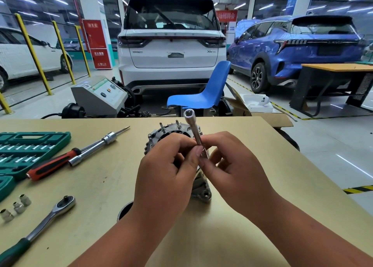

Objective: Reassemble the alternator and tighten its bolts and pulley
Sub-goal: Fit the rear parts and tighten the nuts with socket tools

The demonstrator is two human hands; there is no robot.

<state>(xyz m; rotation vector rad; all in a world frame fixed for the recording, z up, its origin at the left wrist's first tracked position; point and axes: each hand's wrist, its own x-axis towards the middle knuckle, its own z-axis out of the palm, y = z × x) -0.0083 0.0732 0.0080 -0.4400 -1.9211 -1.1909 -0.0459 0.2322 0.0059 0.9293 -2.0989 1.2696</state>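
Observation:
The grey metal alternator stands on the tan table in the middle, with several studs sticking up from its far rim; my hands cover most of it. Just above it, my left hand and my right hand both pinch the lower end of a long silver socket extension. The tool tilts up and away, its open socket end uppermost. An alternator mounting ear shows below my hands.
At the left lie a green socket case, a red-handled driver with an extension bar, a ratchet and three loose sockets. A round dark part peeks out by my left wrist. Beyond the table stand a blue chair and cars.

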